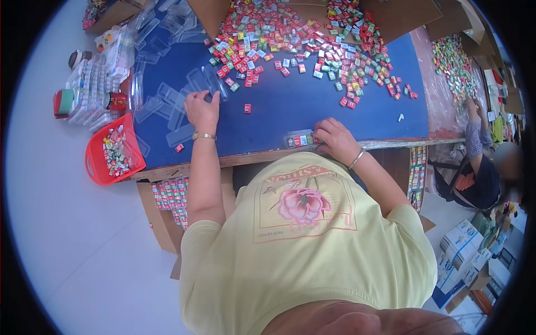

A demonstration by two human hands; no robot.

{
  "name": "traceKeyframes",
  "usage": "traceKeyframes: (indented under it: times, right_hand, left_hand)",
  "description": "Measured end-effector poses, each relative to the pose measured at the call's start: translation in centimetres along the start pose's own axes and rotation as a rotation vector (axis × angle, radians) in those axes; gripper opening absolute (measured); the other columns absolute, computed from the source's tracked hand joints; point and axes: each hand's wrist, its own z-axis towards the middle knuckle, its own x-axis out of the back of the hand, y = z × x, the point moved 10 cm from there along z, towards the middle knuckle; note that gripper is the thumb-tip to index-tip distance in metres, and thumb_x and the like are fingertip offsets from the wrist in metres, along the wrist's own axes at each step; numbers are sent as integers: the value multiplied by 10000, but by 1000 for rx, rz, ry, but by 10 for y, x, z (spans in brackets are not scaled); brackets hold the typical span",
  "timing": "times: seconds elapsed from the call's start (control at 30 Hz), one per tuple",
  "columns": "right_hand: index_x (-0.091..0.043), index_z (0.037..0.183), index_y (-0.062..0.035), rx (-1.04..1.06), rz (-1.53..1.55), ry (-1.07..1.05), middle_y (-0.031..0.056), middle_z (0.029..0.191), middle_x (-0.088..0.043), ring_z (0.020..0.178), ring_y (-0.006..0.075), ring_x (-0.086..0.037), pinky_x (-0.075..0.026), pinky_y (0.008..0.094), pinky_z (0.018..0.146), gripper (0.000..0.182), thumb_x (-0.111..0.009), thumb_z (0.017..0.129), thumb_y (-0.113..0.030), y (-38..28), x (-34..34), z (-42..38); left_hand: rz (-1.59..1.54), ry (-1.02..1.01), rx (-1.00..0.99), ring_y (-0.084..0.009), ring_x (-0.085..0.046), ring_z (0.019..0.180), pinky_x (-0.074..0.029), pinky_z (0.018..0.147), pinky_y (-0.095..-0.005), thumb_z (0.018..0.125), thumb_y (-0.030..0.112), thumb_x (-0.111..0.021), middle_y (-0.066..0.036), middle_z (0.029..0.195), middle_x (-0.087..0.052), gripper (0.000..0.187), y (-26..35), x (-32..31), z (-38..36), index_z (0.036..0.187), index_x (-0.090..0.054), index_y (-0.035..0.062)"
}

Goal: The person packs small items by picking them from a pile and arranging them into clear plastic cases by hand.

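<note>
My left hand (202, 110), with a watch at the wrist, is over the blue table surface (257, 124). Its fingers are bent and apart at the near end of some clear plastic trays (209, 79). Near the front edge, my right hand (336, 140) has its fingers closed on the right end of a clear tray (300, 140) holding several small coloured boxes. Those fingers partly cover that end. One red box (247, 108) lies alone between my hands.
A large pile of small boxes (268, 28) spreads along the back beside cardboard. More clear trays (173, 103) lie left. A red basket (95, 162) with small boxes hangs at the left corner. Another person (480, 162) works at the far right.
</note>
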Motion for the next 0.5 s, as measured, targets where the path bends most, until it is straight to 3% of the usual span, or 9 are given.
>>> traceKeyframes:
  times: [0.17, 0.3, 0.4, 0.43, 0.5]
  right_hand:
    - [-627, 1013, -68, -27, 39, 17, 74, 1143, -611, 1076, 312, -578, -495, 410, 930, 421, -842, 651, -81, 6, 2, 1]
    - [-633, 1013, -60, -40, 131, 108, 92, 1160, -620, 1071, 322, -592, -510, 410, 909, 371, -826, 696, -69, 8, 24, 12]
    - [-637, 976, -44, -47, 75, 123, 102, 1139, -641, 1058, 333, -610, -522, 408, 882, 289, -806, 743, -63, 28, 27, 29]
    - [-637, 976, -44, -46, 75, 131, 102, 1139, -641, 1058, 333, -610, -522, 408, 882, 289, -806, 743, -63, 32, 28, 34]
    - [-642, 960, -41, -61, 40, 155, 107, 1103, -654, 1052, 331, -619, -528, 408, 866, 249, -791, 762, -57, 42, 30, 43]
  left_hand:
    - [50, 82, -81, -335, -616, 1098, -511, 950, -452, 825, 209, -738, -128, 1172, -690, 209, -13, -4, 3, 996, -785, 98]
    - [44, -58, -23, -349, -607, 1114, -498, 964, -456, 806, 133, -712, -152, 1179, -679, 203, -33, -13, 12, 985, -766, 54]
    - [33, 208, -31, -360, -611, 1077, -488, 954, -469, 821, 102, -684, -146, 1133, -685, 160, -52, 3, 10, 948, -726, 16]
    - [34, 214, -38, -360, -611, 1077, -488, 954, -469, 821, 102, -684, -146, 1133, -685, 160, -42, 14, 7, 948, -726, 16]
    - [-103, 462, -322, -365, -636, 1013, -501, 921, -465, 823, 59, -681, -148, 1088, -686, 76, 19, 71, -25, 892, -664, 32]
